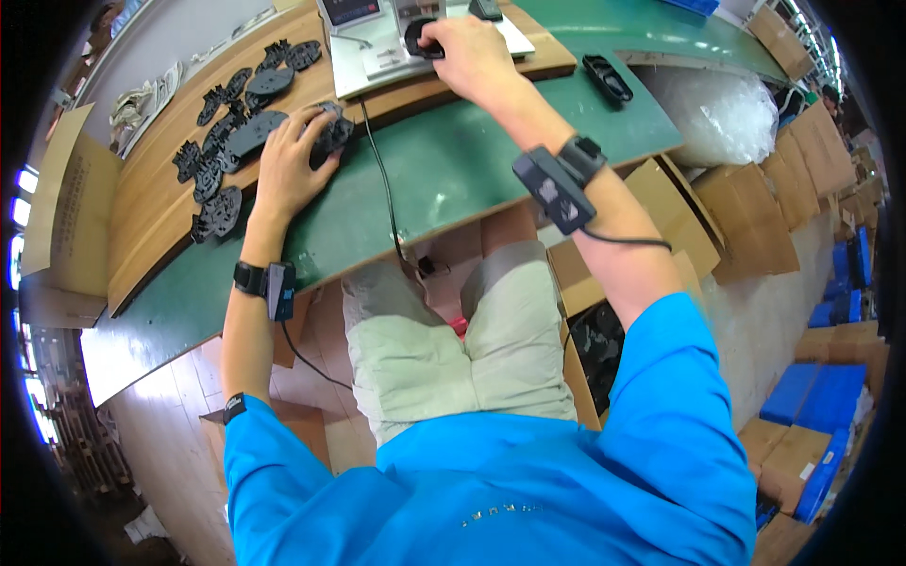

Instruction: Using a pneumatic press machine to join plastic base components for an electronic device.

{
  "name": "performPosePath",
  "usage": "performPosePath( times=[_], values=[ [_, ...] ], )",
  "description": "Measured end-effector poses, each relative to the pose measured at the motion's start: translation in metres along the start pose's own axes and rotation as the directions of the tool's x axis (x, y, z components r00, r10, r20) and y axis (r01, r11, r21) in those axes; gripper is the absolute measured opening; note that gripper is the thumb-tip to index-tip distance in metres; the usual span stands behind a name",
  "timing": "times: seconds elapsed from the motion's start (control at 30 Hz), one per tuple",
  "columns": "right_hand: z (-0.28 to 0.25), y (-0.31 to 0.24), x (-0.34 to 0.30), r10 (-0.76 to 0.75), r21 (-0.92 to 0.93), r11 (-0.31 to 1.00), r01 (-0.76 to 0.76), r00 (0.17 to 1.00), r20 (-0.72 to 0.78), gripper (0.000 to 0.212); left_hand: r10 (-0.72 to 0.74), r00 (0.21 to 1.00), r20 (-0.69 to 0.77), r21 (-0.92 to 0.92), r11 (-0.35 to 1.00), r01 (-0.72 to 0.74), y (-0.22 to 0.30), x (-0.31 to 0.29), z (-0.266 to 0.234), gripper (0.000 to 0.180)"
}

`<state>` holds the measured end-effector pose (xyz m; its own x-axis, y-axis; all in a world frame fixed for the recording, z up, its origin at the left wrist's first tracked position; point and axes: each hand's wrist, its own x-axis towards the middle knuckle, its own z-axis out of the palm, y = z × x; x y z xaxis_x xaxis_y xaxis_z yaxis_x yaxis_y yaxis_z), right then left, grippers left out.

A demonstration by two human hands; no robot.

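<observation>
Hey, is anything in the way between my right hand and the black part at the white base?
Nothing visible: your right hand touches the black part directly. A dark cable lies left of that hand, clear of it.

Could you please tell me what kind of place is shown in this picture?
Probably a factory or workshop: many similar dark parts lie on a wooden board on the green workbench, a device with a white base stands near them, and cardboard boxes stand around.
</observation>
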<state>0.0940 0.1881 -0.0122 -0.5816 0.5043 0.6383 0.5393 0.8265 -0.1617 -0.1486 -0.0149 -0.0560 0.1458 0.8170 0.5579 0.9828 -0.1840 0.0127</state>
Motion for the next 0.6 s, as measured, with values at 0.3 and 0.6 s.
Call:
performPosePath(
  times=[0.3, 0.6],
  values=[
    [-0.009, -0.004, -0.01, -0.021, 0.065, 0.998, 0.02, 1.0, 0.011, 0.029, -0.16, 0.986, -0.041, -0.196, 0.969, 0.149, 0.001, -0.006, -0.006, 0.046],
    [-0.008, -0.01, -0.008, 0.026, 0.063, 0.998, -0.025, 1.0, -0.017, 0.029, -0.274, 0.96, -0.061, -0.43, 0.875, 0.222, 0.0, -0.002, -0.012, 0.052]
  ],
)
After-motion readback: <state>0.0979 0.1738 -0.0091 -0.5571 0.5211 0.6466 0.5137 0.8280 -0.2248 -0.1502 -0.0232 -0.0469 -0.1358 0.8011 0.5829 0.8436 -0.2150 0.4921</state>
